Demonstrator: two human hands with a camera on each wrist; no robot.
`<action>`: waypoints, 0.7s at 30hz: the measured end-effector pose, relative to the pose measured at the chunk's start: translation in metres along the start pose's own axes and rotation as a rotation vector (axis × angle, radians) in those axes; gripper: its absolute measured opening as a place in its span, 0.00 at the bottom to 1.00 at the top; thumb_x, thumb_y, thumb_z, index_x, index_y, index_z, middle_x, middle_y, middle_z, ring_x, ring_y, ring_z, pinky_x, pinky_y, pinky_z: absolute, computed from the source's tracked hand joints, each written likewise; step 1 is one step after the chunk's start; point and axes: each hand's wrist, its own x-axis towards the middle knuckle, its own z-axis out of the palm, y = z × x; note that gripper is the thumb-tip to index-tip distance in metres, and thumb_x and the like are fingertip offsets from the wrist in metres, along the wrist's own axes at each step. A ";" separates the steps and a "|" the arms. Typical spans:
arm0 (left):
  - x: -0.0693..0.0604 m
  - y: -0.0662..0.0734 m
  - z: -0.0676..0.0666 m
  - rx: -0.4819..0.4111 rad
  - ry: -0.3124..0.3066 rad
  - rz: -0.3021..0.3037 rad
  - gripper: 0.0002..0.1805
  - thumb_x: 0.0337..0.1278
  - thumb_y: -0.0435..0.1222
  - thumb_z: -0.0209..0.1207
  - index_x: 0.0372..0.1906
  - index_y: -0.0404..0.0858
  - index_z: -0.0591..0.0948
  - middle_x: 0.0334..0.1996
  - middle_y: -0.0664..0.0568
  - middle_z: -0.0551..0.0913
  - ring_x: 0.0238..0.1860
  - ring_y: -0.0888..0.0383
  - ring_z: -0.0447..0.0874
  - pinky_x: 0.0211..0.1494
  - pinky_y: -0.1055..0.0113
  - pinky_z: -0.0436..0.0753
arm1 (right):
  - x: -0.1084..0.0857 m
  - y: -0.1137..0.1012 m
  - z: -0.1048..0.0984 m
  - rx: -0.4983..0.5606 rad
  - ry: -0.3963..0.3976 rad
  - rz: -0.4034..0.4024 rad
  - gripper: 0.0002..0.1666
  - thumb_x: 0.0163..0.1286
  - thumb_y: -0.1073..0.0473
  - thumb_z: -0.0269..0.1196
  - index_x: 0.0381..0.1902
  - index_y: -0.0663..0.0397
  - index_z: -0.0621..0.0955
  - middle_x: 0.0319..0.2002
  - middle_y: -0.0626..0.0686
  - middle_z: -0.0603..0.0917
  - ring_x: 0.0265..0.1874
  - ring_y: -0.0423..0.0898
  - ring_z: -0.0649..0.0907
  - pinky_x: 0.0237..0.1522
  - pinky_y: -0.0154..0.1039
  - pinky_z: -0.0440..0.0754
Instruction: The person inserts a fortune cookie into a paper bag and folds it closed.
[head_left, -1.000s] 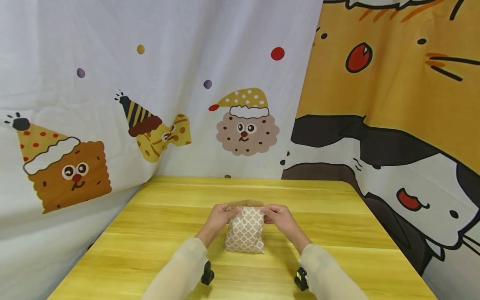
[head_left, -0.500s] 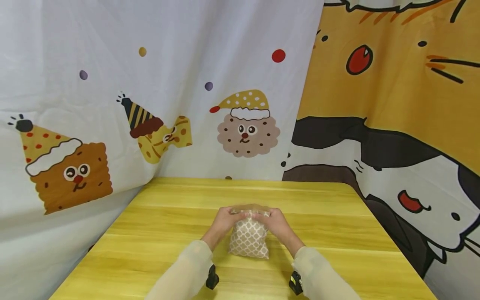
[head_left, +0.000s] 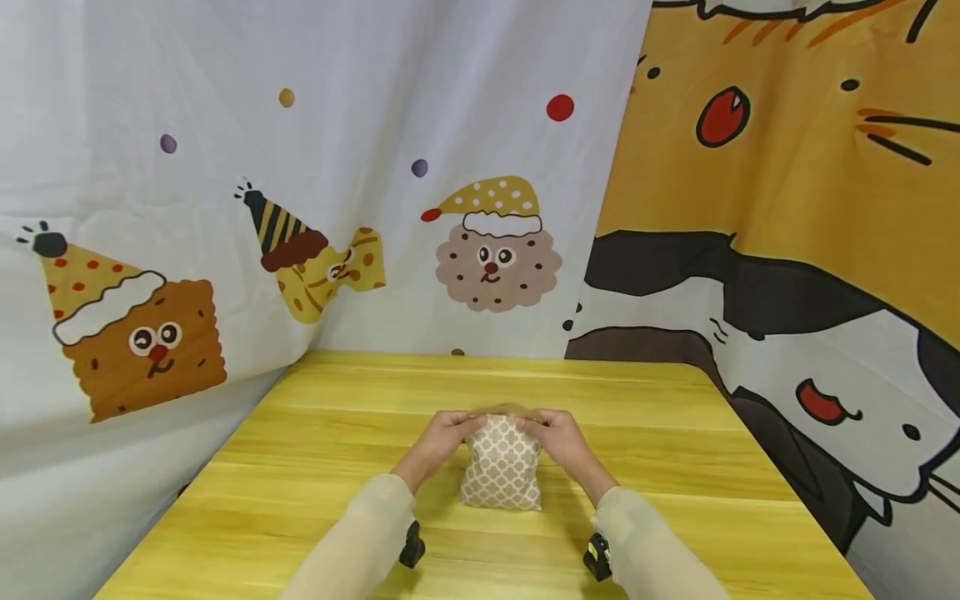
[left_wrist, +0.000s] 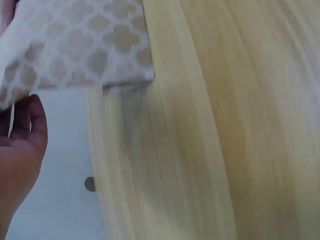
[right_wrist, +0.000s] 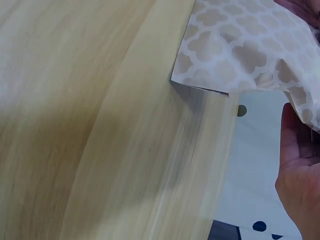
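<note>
A small tan paper bag (head_left: 501, 471) with a white lattice pattern stands near the middle of the table, its lower edge towards me. My left hand (head_left: 441, 437) pinches its top edge on the left, thumb on the near face. On the right, my right hand (head_left: 561, 437) pinches the same edge. Plain brown paper shows blurred along the top between the hands. In the left wrist view the left hand (left_wrist: 22, 145) has its fingers behind the bag (left_wrist: 95, 42). The right wrist view has the right hand (right_wrist: 300, 170) likewise behind the bag (right_wrist: 225, 55). The bag's inside is hidden.
The yellow wood-grain table (head_left: 315, 500) reaches back to a white cloth (head_left: 360, 100) printed with cartoon biscuits. A cloth with large cartoon animals (head_left: 787, 192) hangs at the right. Dark wrist cameras (head_left: 412, 546) sit below the sleeves.
Half a second ago both thumbs met at the middle of the bag's top; now they are apart, nearer its corners. The bag stands slightly right of where it was a second ago.
</note>
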 end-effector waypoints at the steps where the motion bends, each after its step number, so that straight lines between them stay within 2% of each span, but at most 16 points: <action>1: -0.001 0.000 -0.001 0.007 -0.018 -0.001 0.19 0.74 0.41 0.54 0.51 0.29 0.84 0.45 0.44 0.87 0.48 0.53 0.83 0.60 0.49 0.76 | 0.000 0.001 -0.001 0.002 -0.008 0.001 0.13 0.71 0.56 0.65 0.38 0.62 0.87 0.21 0.49 0.76 0.21 0.44 0.69 0.27 0.38 0.71; 5: -0.001 -0.002 -0.005 0.016 -0.052 0.000 0.20 0.76 0.41 0.52 0.55 0.30 0.83 0.48 0.44 0.86 0.50 0.52 0.83 0.60 0.48 0.76 | 0.000 0.002 -0.002 0.017 -0.036 -0.003 0.14 0.72 0.56 0.64 0.41 0.63 0.87 0.28 0.53 0.85 0.26 0.45 0.79 0.34 0.42 0.80; 8: 0.001 -0.002 -0.007 0.019 -0.011 0.013 0.18 0.74 0.40 0.54 0.50 0.29 0.85 0.44 0.44 0.86 0.48 0.52 0.83 0.58 0.52 0.79 | 0.001 0.001 -0.002 0.042 -0.059 0.007 0.14 0.72 0.57 0.63 0.43 0.64 0.87 0.32 0.55 0.87 0.29 0.46 0.84 0.38 0.43 0.84; 12: 0.003 -0.002 -0.007 0.011 0.088 0.033 0.15 0.70 0.37 0.58 0.48 0.29 0.85 0.45 0.44 0.86 0.46 0.55 0.84 0.53 0.58 0.82 | 0.002 0.000 -0.004 0.051 -0.072 0.010 0.15 0.73 0.57 0.63 0.41 0.66 0.86 0.33 0.55 0.88 0.32 0.45 0.85 0.39 0.41 0.85; 17: 0.001 -0.003 -0.008 -0.047 0.100 0.031 0.15 0.69 0.31 0.58 0.54 0.27 0.82 0.52 0.42 0.84 0.47 0.54 0.84 0.50 0.61 0.84 | 0.000 0.001 -0.007 0.047 -0.072 0.002 0.14 0.73 0.60 0.62 0.49 0.65 0.85 0.43 0.58 0.87 0.38 0.48 0.86 0.42 0.45 0.85; 21: 0.000 -0.005 -0.012 -0.054 0.106 0.058 0.11 0.68 0.28 0.57 0.49 0.28 0.85 0.50 0.43 0.85 0.44 0.57 0.84 0.46 0.64 0.84 | 0.002 0.000 -0.006 0.056 -0.065 -0.019 0.14 0.73 0.67 0.59 0.52 0.65 0.84 0.49 0.59 0.86 0.41 0.49 0.86 0.45 0.50 0.84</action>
